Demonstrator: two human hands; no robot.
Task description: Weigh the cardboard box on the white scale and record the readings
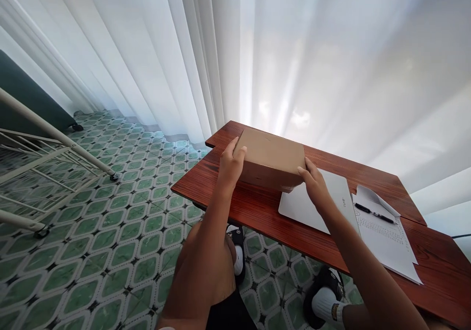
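Observation:
A brown cardboard box (273, 149) is held between my two hands over the far left part of the wooden table (206, 180). My left hand (231, 160) grips its left end, with the thumb near the top edge. At the right end, my right hand (312, 177) has its thumb on the front corner and its fingers round the side. Under and beside my right hand lies a closed silver laptop (305, 205), partly covered by the box. Whether the box rests on the table or is slightly raised, I cannot tell.
Right of the laptop are sheets of paper (390, 241) with writing and a black pen (382, 217) on top. White curtains (316, 65) hang behind the table. A white wheeled rack (55, 173) stands at the left on the green tiled floor (121, 251).

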